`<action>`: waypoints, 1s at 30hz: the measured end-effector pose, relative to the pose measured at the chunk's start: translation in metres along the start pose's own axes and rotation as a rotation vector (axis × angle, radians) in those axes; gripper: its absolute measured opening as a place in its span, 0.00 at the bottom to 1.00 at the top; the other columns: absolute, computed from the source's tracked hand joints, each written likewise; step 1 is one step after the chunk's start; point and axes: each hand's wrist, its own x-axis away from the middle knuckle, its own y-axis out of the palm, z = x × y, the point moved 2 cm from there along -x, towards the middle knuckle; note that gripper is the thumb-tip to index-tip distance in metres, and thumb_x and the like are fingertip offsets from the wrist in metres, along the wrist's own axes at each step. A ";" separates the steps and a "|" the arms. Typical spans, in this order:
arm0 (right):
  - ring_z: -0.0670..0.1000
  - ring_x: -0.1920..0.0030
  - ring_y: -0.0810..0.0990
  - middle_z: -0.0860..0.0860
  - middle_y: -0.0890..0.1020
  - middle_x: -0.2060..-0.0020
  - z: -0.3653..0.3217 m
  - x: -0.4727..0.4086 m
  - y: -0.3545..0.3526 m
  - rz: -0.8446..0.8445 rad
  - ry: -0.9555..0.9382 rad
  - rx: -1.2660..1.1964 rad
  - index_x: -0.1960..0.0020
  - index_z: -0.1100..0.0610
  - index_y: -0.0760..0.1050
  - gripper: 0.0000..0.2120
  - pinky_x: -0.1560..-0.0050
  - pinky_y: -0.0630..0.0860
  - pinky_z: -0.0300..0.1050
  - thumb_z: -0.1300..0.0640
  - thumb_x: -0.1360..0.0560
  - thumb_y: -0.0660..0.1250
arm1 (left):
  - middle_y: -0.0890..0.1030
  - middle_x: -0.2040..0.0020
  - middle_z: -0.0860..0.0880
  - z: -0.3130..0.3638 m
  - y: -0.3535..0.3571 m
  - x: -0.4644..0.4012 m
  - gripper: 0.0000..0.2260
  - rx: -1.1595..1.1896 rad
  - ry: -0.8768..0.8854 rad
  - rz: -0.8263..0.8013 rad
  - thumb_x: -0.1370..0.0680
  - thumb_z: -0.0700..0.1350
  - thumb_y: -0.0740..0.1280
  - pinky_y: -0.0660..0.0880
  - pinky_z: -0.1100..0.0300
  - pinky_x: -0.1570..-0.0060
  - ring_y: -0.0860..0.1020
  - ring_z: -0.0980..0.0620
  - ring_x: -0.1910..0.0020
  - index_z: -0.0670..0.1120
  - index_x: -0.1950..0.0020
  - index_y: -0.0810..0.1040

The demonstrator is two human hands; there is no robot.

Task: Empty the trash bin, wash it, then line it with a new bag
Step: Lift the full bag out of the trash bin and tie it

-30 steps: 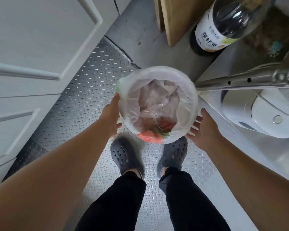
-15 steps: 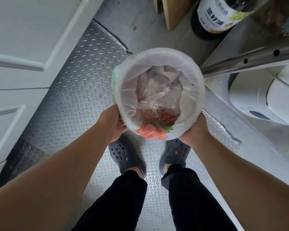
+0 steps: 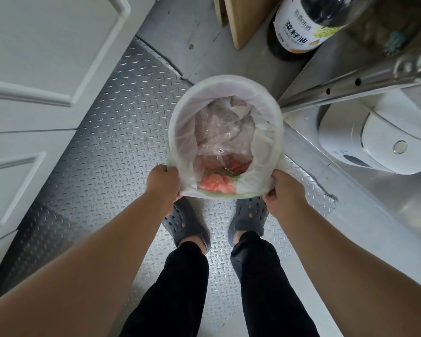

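A small round trash bin [image 3: 229,80] stands on the metal floor just ahead of my feet. A thin white bag [image 3: 185,132] lines it and folds over the rim. Inside lie crumpled clear plastic [image 3: 225,127] and pink and red scraps [image 3: 216,182]. My left hand [image 3: 164,184] grips the bag's edge at the near left of the rim. My right hand [image 3: 283,190] grips the bag's edge at the near right. The bag's near edge is pulled up off the rim between both hands.
White cabinet doors [image 3: 46,69] run along the left. A dark oil bottle [image 3: 306,25] and a wooden board [image 3: 243,20] stand behind the bin. A steel rail [image 3: 350,86] and a white appliance [image 3: 374,139] sit close on the right. Diamond-plate floor [image 3: 112,142] lies to the left.
Both hands slid from the bin's sides to the near rim and took hold of the bag's edge, lifting it off the rim. The view shifted slightly.
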 end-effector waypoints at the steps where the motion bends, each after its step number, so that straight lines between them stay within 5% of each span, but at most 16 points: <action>1: 0.51 0.64 0.76 0.54 0.77 0.61 -0.002 0.005 0.001 0.038 -0.025 0.022 0.59 0.58 0.74 0.04 0.66 0.76 0.41 0.65 0.26 0.66 | 0.82 0.48 0.42 0.002 0.001 0.005 0.11 -0.019 0.011 0.005 0.19 0.40 0.56 0.79 0.58 0.65 0.81 0.44 0.55 0.44 0.45 0.77; 3: 0.53 0.60 0.74 0.54 0.76 0.61 -0.006 0.019 0.004 0.098 -0.046 0.009 0.55 0.61 0.75 0.02 0.58 0.76 0.46 0.64 0.28 0.68 | 0.81 0.48 0.42 0.005 0.002 0.013 0.11 -0.017 0.013 0.004 0.18 0.40 0.56 0.78 0.57 0.65 0.80 0.43 0.52 0.43 0.43 0.77; 6: 0.54 0.63 0.71 0.54 0.73 0.63 -0.019 0.034 0.007 0.135 -0.134 0.094 0.47 0.68 0.72 0.12 0.53 0.76 0.51 0.63 0.28 0.68 | 0.80 0.49 0.43 0.014 0.000 0.027 0.10 0.028 -0.001 0.009 0.18 0.39 0.56 0.80 0.57 0.66 0.80 0.44 0.53 0.44 0.45 0.77; 9: 0.56 0.60 0.71 0.55 0.74 0.61 -0.039 0.051 0.009 0.143 -0.234 0.181 0.53 0.67 0.74 0.09 0.56 0.75 0.51 0.61 0.28 0.68 | 0.80 0.53 0.44 0.029 -0.009 0.038 0.10 0.080 0.055 0.039 0.19 0.37 0.58 0.80 0.57 0.67 0.80 0.46 0.57 0.46 0.55 0.76; 16: 0.51 0.65 0.72 0.50 0.75 0.66 -0.085 0.083 0.021 0.072 -0.583 0.331 0.61 0.58 0.72 0.08 0.66 0.71 0.43 0.57 0.29 0.71 | 0.85 0.60 0.49 0.082 -0.022 0.052 0.07 0.208 0.170 -0.155 0.18 0.41 0.64 0.79 0.60 0.70 0.83 0.51 0.63 0.46 0.55 0.79; 20: 0.46 0.69 0.72 0.45 0.73 0.69 -0.098 0.088 0.023 0.109 -0.792 0.614 0.64 0.53 0.69 0.17 0.69 0.66 0.42 0.43 0.29 0.69 | 0.86 0.61 0.48 0.116 -0.027 0.050 0.09 -0.178 0.211 -0.258 0.20 0.49 0.66 0.80 0.56 0.64 0.85 0.50 0.61 0.45 0.50 0.81; 22: 0.49 0.63 0.77 0.47 0.77 0.65 -0.106 0.082 0.023 0.139 -0.691 0.646 0.60 0.53 0.71 0.21 0.66 0.74 0.45 0.34 0.30 0.64 | 0.85 0.53 0.43 0.138 -0.024 0.039 0.18 -0.428 0.273 -0.150 0.21 0.58 0.63 0.81 0.52 0.55 0.83 0.45 0.55 0.44 0.49 0.80; 25: 0.56 0.52 0.83 0.53 0.82 0.53 -0.122 0.068 0.031 0.038 -0.346 0.519 0.54 0.51 0.77 0.24 0.52 0.82 0.56 0.31 0.32 0.63 | 0.80 0.41 0.41 0.171 -0.014 0.020 0.30 -0.457 0.266 -0.001 0.23 0.66 0.60 0.79 0.44 0.43 0.81 0.41 0.47 0.43 0.35 0.75; 30: 0.58 0.55 0.83 0.55 0.83 0.54 -0.130 0.047 0.050 -0.075 -0.068 0.432 0.54 0.51 0.78 0.05 0.61 0.77 0.49 0.52 0.29 0.69 | 0.74 0.29 0.43 0.187 0.013 -0.005 0.30 -0.406 0.020 -0.087 0.22 0.68 0.58 0.72 0.42 0.35 0.76 0.41 0.39 0.51 0.26 0.68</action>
